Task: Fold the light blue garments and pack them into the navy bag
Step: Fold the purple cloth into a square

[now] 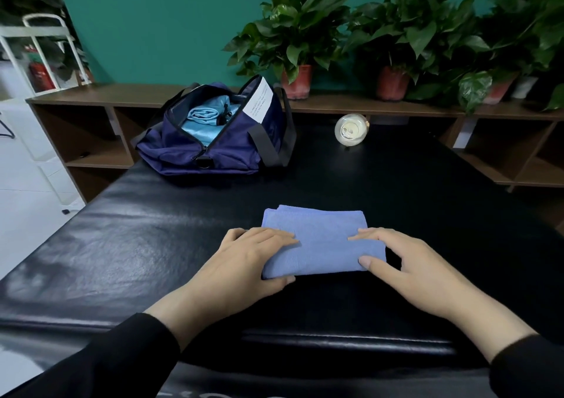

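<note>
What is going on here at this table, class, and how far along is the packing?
A person is working at a black padded table with both bare hands. The left hand and right hand rest on a folded blue cloth, fingers on top and thumbs at its near edge. At the far left of the table stands the navy bag, unzipped, with light blue garments already inside. The folded cloth has not yet gone into the bag.

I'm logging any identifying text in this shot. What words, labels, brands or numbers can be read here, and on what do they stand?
White label inside the flap of the navy bag: several printed lines, too small and blurred to read.
Pale marks at the front edge of the black table: cut off, unreadable.
Nothing else legible.
</note>
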